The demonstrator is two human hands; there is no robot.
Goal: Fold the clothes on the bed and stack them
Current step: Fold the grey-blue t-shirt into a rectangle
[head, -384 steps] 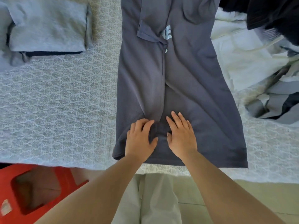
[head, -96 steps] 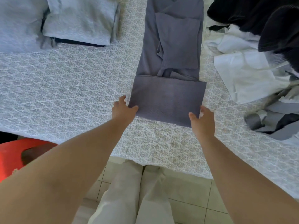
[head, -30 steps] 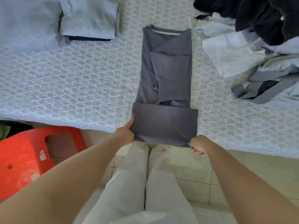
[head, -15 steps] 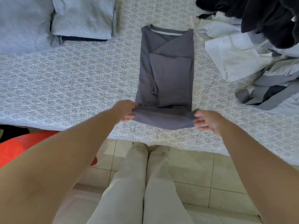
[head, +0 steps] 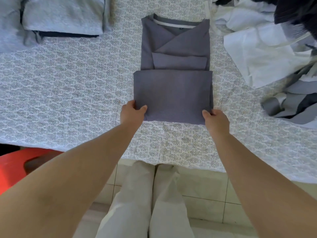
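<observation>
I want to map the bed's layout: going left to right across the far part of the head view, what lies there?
Folded stack → grey shirt → unfolded pile.

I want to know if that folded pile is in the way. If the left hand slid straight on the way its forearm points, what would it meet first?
Probably the grey T-shirt itself: the left hand already grips its near left corner, and its line runs up and right across the shirt.
</observation>
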